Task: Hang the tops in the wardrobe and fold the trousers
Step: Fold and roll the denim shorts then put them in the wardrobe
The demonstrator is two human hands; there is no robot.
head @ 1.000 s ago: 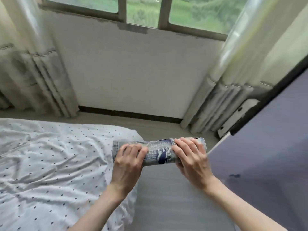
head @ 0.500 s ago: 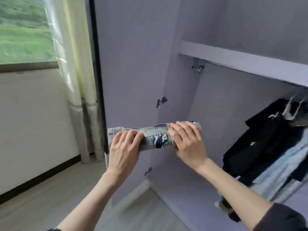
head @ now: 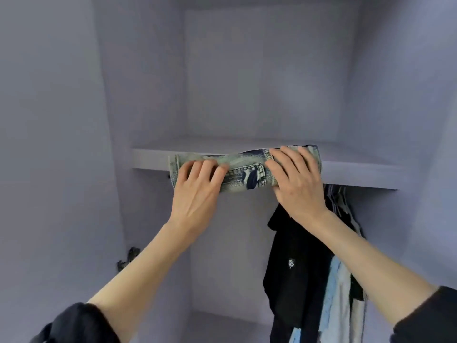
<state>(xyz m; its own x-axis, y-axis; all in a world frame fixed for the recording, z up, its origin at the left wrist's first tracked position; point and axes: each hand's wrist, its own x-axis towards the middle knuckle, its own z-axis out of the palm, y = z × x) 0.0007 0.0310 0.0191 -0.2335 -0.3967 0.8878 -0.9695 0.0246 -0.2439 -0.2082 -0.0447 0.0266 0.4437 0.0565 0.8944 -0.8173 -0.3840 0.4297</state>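
Observation:
A tight bundle of folded, faded blue jeans (head: 243, 172) is held up at the front edge of the wardrobe's upper shelf (head: 356, 169). My left hand (head: 196, 191) grips the bundle's left end, fingers curled over the top. Over its right end my right hand (head: 295, 183) is wrapped the same way. The bundle's far side overlaps the shelf edge; whether it rests on the shelf I cannot tell. Below the shelf hang several tops, a black one (head: 294, 263) in front and a light blue one (head: 333, 293) behind it.
The wardrobe's lilac side wall (head: 61, 144) and back panel (head: 259, 78) enclose the space. A door hinge (head: 127, 258) sits low on the left wall. Hangers (head: 336, 196) crowd the rail under the shelf's right part.
I have turned from the bed and window to face the wardrobe. Both hands have lifted the folded jeans from chest height up to the upper shelf's edge.

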